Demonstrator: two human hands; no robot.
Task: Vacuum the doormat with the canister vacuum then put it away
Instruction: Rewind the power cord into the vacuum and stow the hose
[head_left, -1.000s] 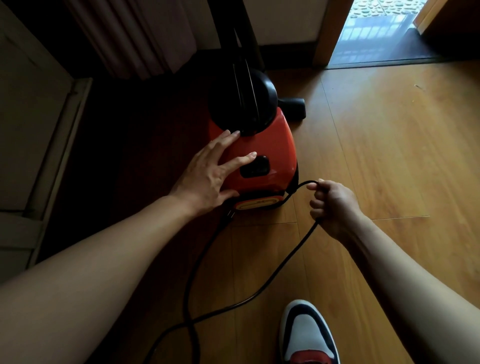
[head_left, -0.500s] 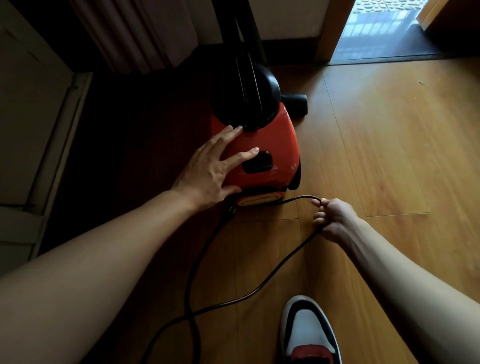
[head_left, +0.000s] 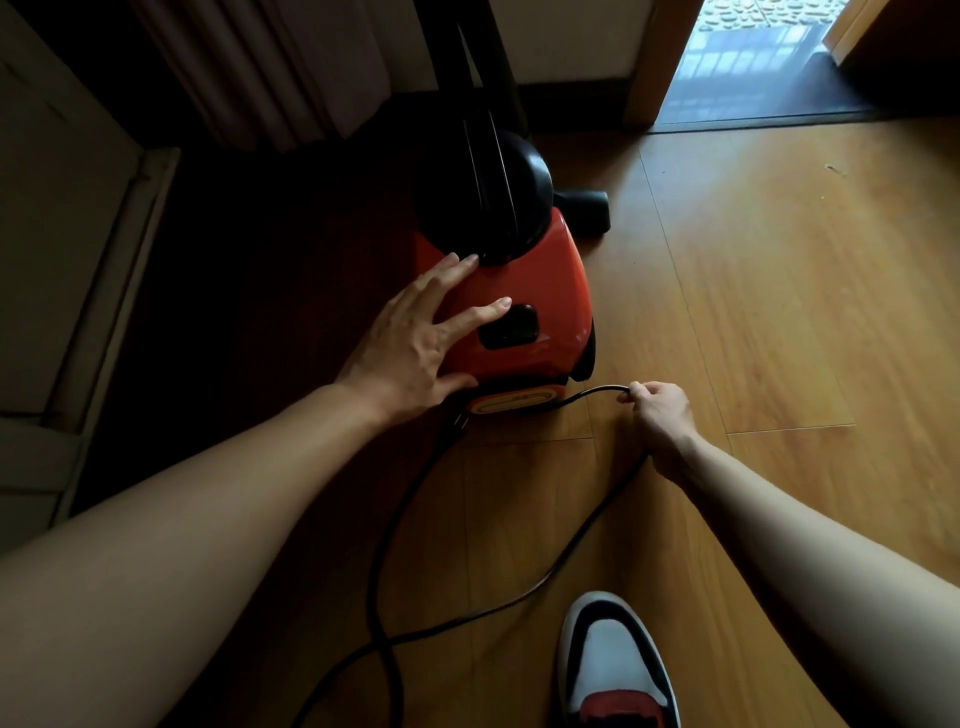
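An orange and black canister vacuum stands on the wood floor in a dim corner. My left hand lies flat on its orange top, fingers spread, next to a black button. A black power cord runs from the vacuum's rear, loops across the floor and passes through my right hand, which pinches it just right of the vacuum's back end. A black hose rises from the vacuum's dark dome. No doormat shows clearly.
A curtain hangs at the back left, beside pale panelling on the left. An open doorway with a dark threshold lies at the back right. My shoe stands at the bottom. A black nozzle sticks out behind the vacuum.
My right hand has slid down and toward the floor along the cord, and the cord loop by the vacuum's rear has shortened. The left hand stays on the vacuum.
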